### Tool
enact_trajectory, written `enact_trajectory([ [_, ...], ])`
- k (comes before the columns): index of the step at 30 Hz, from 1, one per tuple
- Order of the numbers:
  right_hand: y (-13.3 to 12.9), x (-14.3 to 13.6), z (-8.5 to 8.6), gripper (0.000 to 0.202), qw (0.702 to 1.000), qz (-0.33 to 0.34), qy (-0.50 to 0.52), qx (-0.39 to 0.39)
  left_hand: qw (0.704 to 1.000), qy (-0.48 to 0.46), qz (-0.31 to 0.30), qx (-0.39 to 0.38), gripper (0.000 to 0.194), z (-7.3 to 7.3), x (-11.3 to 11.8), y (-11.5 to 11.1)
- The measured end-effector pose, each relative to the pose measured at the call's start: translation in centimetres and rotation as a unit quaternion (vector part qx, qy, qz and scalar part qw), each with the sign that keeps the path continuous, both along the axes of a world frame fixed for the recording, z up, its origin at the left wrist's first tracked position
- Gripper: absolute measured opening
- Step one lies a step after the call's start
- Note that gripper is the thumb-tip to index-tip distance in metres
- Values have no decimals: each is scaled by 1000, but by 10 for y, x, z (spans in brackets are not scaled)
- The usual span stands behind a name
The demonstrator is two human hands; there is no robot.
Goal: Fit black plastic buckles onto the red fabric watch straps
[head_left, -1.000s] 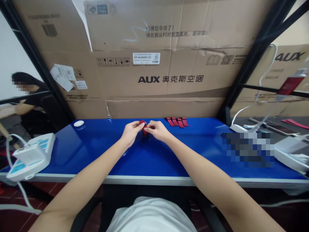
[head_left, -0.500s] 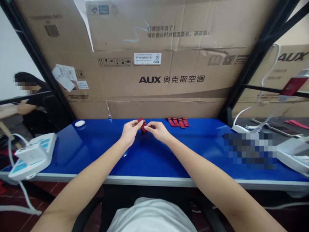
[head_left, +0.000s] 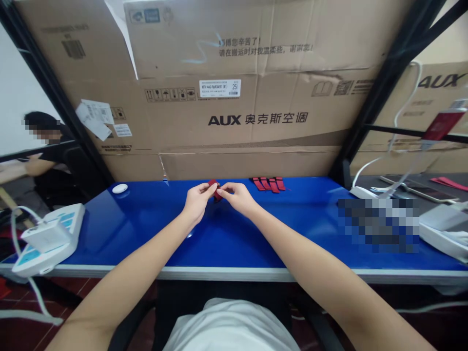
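Note:
Between my two hands is a small red strap [head_left: 213,183] with dark parts, held just above the blue table. My left hand [head_left: 197,201] pinches it from the left, thumb on top. My right hand [head_left: 236,196] has its thumb and fingertips closed on the strap's right side. The fingers cover much of the strap, so its exact shape is hard to make out. Several similar red straps with black bands [head_left: 268,184] lie side by side at the table's back edge, right of my right hand.
Behind the blue table [head_left: 139,234] stands a large cardboard sheet [head_left: 175,126]. A white round object [head_left: 120,188] lies at back left. Power strips stand left [head_left: 69,243] and right [head_left: 438,243], with white cables. A person [head_left: 51,151] sits beyond the frame on the left.
The hands have drawn slightly closer around the red strap, and less of it shows below the fingers. The whole view has shifted a little. The other straps lie as before.

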State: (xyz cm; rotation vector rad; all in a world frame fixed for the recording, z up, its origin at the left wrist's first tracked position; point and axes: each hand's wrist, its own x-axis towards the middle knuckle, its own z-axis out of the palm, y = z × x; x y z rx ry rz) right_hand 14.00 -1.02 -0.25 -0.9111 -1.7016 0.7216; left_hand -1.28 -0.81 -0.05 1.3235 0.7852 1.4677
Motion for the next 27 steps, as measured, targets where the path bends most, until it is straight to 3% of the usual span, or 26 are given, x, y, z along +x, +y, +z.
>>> enact_trajectory([
  [14, 5, 2, -3, 23, 999, -21, -27, -10, 1000, 12, 5, -18, 36, 1, 0, -2],
  [19, 3, 0, -8, 16, 996, -59, -44, 60, 996, 65, 41, -35, 33, 3, -5, 2],
  [23, -1, -1, -12, 38, 983, -89, -79, 137, 998, 5, -5, -60, 30, 2, -4, 3],
  [27, -5, -4, -9, 34, 974, -107, -147, 137, 997, -14, -14, -73, 33, 2, -4, 3],
])
